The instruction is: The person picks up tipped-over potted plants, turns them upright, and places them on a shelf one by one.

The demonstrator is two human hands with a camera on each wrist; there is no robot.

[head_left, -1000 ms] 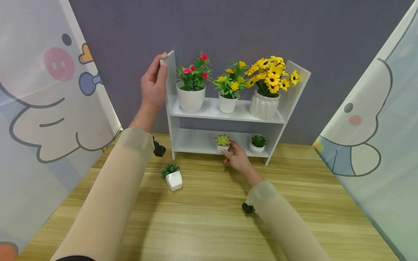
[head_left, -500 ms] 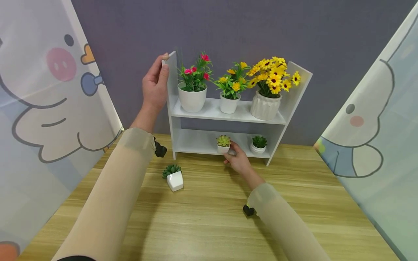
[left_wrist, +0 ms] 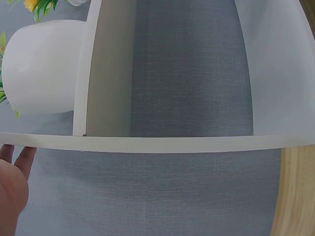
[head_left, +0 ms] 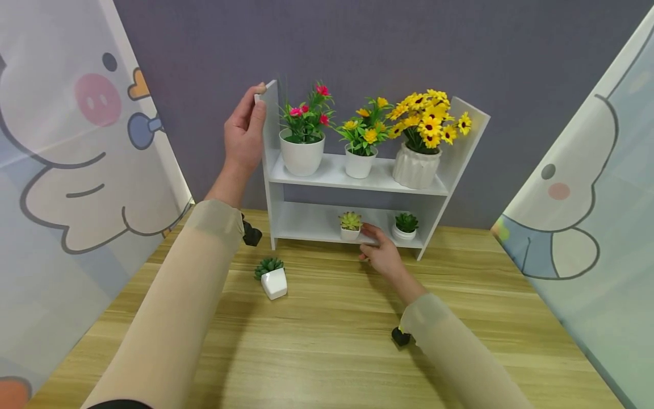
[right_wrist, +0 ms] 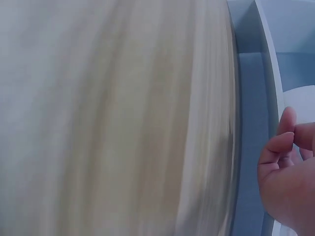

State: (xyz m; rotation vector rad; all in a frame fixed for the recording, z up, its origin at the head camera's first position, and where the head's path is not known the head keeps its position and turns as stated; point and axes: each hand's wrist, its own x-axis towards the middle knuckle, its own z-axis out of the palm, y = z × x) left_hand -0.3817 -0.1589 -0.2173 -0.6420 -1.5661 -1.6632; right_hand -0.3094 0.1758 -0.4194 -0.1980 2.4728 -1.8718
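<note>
My left hand (head_left: pixel 244 133) holds the top of the left side panel of a white two-tier shelf (head_left: pixel 357 184); fingertips meet that panel in the left wrist view too. On the lower board stands a yellow-green succulent (head_left: pixel 350 225) in a small white pot, upright. Just to its right is my right hand (head_left: pixel 383 255), fingers loosely bent with nothing held, a small gap from the pot. In the right wrist view the right hand (right_wrist: pixel 290 167) is beside the shelf's front edge, with a white pot (right_wrist: pixel 301 101) partly showing behind it. A dark green succulent (head_left: pixel 406 225) stands farther right.
On the upper board are a pink-flowered plant (head_left: pixel 302 150), a small yellow-flowered plant (head_left: pixel 360 162) and a sunflower pot (head_left: pixel 416 165). Another succulent (head_left: pixel 274 283) lies tipped on the wooden table (head_left: pixel 317 352). A grey wall (head_left: pixel 357 45) rises behind the shelf.
My right hand has let go of the yellow-green succulent and drawn off slightly to the right. The succulent stays on the lower board. My left hand keeps its hold on the panel.
</note>
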